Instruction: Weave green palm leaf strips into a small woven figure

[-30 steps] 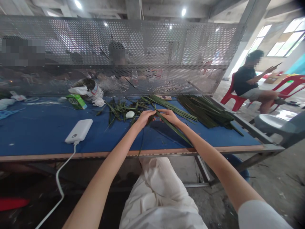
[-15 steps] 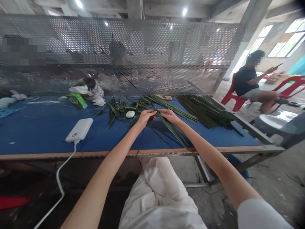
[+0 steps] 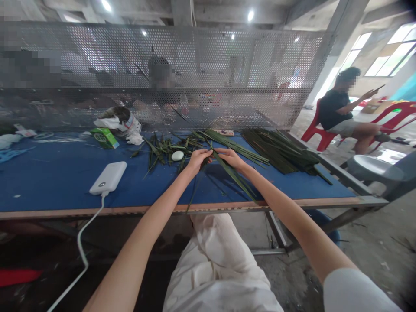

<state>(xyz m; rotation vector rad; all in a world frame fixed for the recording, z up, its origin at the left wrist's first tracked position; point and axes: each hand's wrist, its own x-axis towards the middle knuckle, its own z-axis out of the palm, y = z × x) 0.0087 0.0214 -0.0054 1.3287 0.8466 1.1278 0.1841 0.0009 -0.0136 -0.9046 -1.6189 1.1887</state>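
Observation:
My left hand (image 3: 199,160) and my right hand (image 3: 230,159) meet above the front half of the blue tabletop (image 3: 58,186). Both are closed on long green leaf strips (image 3: 236,177), pinched between thumbs and fingers. The strips' free ends slant down to the right toward the table edge, and a thin one hangs down on the left. How the strips cross between the fingers is partly hidden. Just left of my left hand, a pale egg-shaped object (image 3: 177,155) lies beside a heap of cut leaf pieces (image 3: 159,149).
Long leaf bundles (image 3: 282,151) lie at the right. On the left are a white power bank (image 3: 108,177) with a cable, a green box (image 3: 105,138) and a crumpled bag (image 3: 130,128). A perforated metal screen (image 3: 201,78) backs the table. A person (image 3: 341,104) sits on a red chair.
Hardly anything differs. Both hands keep their grip on the leaf strips in the same place, and the view has shifted very slightly.

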